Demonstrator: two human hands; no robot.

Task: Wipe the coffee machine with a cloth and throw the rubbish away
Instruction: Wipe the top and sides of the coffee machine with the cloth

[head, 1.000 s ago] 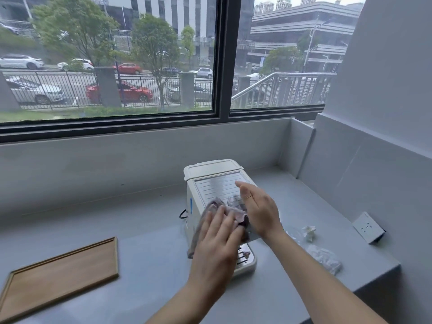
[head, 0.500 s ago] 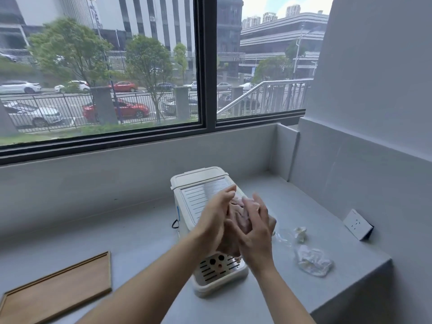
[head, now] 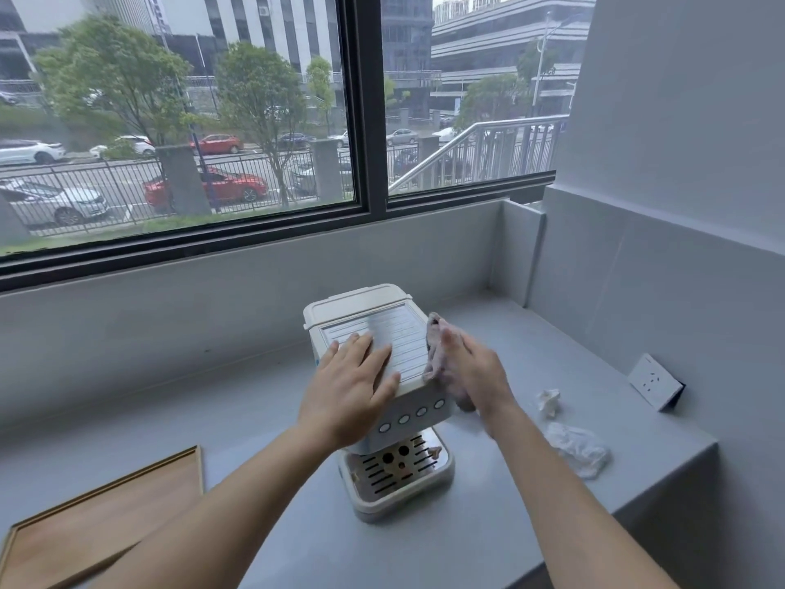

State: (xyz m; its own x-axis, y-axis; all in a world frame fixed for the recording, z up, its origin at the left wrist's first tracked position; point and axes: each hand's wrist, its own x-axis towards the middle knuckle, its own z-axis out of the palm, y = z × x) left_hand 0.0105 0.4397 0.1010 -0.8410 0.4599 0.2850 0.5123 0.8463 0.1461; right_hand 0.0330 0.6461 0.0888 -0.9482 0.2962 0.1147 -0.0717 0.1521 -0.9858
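Cloth point(head: 434, 344) has gone from the front to the right side of the coffee machine point(head: 403, 333), right hand point(head: 473, 371) pressing it flat with straight fingers. Left hand point(head: 350, 393) lies on top, fingers slightly spread. Machine on the counter point(head: 212, 397) looks light and likely slides, so brace there.

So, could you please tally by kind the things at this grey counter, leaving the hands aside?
Cream plastic coffee machine: 1
Pinkish-grey wiping cloth: 1
Crumpled rubbish, white paper wad and clear plastic wrapper: 2
Flat rectangular wooden tray: 1
Total: 5
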